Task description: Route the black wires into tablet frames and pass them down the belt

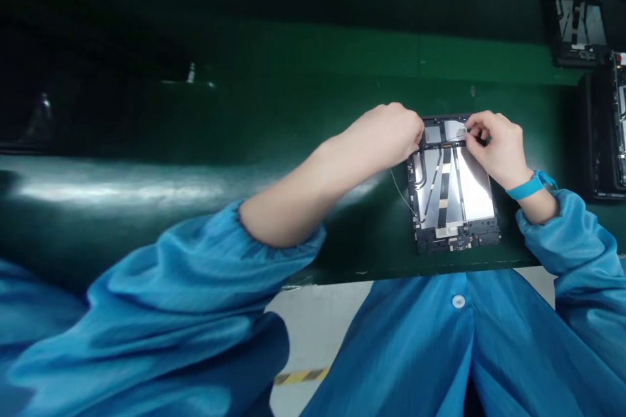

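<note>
An opened tablet (pixel 462 189) lies on the green bench, its inner side up, showing silvery panels, black flat ribbons and a small board along the near edge. At its upper left corner my left hand (pixel 391 133) is closed, fingertips mostly hidden behind the knuckles. A thin cable (pixel 400 189) loops out from under that hand to the tablet's lower left side. Over the upper right part of the tablet, my right hand (pixel 496 146) pinches with thumb and forefinger on a fine dark strand of what looks like the same cable.
Another opened tablet (pixel 580 23) rests at the far right back. Nearer on the right edge, a black tray or stack (pixel 599 137) holds more device parts. The bench's front edge (pixel 362 273) runs close to my body. Dark shapes fill the left back.
</note>
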`<state>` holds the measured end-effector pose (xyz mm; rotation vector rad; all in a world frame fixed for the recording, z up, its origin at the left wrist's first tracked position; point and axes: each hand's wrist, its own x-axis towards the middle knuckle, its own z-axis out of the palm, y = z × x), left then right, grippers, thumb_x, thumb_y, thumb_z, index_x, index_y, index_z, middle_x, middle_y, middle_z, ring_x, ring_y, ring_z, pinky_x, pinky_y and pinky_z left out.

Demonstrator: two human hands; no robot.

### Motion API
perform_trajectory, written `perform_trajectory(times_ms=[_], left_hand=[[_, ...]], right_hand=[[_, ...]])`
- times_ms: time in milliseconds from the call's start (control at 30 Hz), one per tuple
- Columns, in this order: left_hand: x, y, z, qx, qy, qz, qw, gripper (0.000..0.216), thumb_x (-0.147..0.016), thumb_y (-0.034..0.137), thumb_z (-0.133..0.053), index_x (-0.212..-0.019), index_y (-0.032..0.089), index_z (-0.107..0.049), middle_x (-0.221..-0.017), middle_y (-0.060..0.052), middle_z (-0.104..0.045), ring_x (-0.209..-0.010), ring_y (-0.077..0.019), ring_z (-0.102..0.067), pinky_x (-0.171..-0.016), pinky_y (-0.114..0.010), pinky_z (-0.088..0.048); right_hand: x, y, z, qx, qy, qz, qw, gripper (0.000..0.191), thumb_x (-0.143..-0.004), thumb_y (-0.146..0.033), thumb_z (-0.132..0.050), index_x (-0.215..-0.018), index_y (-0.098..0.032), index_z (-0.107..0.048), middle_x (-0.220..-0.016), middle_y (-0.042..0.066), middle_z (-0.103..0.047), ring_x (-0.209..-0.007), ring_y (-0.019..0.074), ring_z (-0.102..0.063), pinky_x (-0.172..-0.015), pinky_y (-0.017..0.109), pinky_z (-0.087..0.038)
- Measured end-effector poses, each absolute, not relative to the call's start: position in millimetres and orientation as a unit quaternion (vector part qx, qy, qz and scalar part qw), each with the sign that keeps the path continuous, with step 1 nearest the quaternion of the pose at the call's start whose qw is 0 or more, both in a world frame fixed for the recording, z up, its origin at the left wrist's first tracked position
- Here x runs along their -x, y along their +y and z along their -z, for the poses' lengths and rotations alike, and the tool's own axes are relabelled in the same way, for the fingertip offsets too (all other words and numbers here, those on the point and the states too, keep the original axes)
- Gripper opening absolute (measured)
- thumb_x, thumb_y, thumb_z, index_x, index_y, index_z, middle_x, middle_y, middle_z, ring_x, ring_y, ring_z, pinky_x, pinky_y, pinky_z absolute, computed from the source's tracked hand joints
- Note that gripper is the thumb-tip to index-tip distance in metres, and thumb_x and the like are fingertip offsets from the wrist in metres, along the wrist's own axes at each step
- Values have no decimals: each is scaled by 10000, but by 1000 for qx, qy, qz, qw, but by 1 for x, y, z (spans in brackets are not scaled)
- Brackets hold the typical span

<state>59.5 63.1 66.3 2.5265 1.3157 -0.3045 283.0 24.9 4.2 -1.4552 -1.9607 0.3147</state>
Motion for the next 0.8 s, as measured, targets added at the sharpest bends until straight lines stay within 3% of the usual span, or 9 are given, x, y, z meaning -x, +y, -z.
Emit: perform_trajectory(times_ms=[167,300,400,533,800], left_hand=[[-77,23,-64,-828,524,81,185,318,-969,274,-541,-1146,89,-731,-1075,-204,-777,-989,-369,-769,-831,-439,-595],[-87,5,-62,-803,556,92,193,403,-1003,286,-520,-1314,63,-645,-1155,-237,-758,-1027,-382,-775,-845,-456,-609],[-89,9,-63,-801,559,63,203,357,-992,267,-534,-1278,94,-659,-1136,-202,-759,-1041,-364,-763,-853,-438,-603],[-92,27,-56,-821,528,-16,217,249,-942,196,-543,-1105,131,-721,-1063,-150,-749,-1011,-322,-732,-845,-413,-578],[-103,61,-32,-850,415,-126,298,194,-913,213,-583,-899,160,-770,-931,-76,-744,-882,-223,-684,-874,-366,-518]], right_hand=[[-284,16,-9,520,-816,-86,239,237,-841,-65,-574,-950,-233,-702,-777,25,-691,-806,232,-608,-773,362,-450],[-294,3,-13,519,-788,-171,284,162,-848,-123,-637,-943,-235,-704,-768,-3,-700,-766,194,-627,-752,338,-476],[-304,1,-10,553,-705,-263,358,88,-831,-207,-712,-915,-229,-698,-757,-17,-708,-701,161,-635,-685,311,-487],[-311,7,1,577,-615,-342,416,149,-777,-276,-763,-887,-221,-680,-727,-25,-696,-674,150,-648,-656,305,-499],[-314,12,13,585,-574,-392,418,161,-776,-306,-752,-855,-223,-639,-732,-33,-664,-683,133,-646,-690,305,-532]])
